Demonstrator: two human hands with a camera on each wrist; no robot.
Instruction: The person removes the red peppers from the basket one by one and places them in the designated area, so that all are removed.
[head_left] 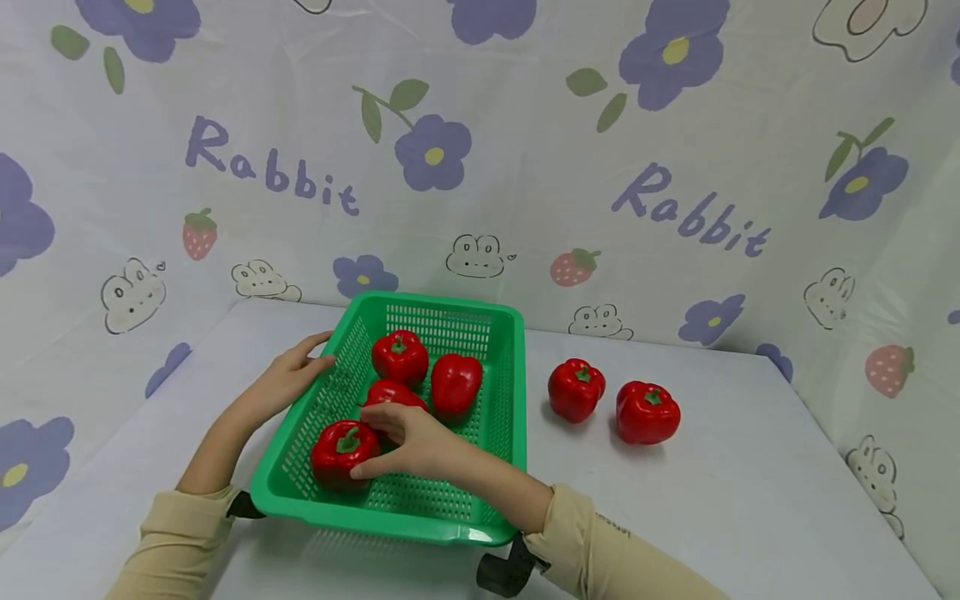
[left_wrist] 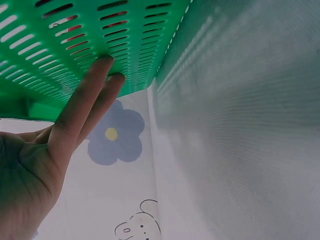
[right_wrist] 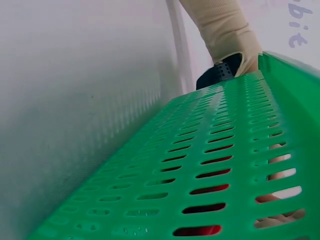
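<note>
A green slotted plastic basket (head_left: 517, 392) holds several red bell peppers, one at the back (head_left: 400, 358) and one to the right (head_left: 456, 385). My right hand (head_left: 420, 442) reaches over its right wall and grips the front-left bell pepper (head_left: 341, 457), thumb and fingers on its right side. Another bell pepper (head_left: 393, 393) lies partly hidden behind that hand. At the left rim, my left hand (head_left: 288, 383) holds the basket; in the left wrist view two extended fingers (left_wrist: 82, 107) press its outer wall. In the right wrist view the basket wall (right_wrist: 235, 125) mostly hides my right hand.
Two more red bell peppers, one nearer (head_left: 576, 390) and one farther right (head_left: 648, 412), stand on the white table (head_left: 750, 467) to the right of the basket. A patterned cloth (head_left: 525, 167) hangs behind the table and along its sides.
</note>
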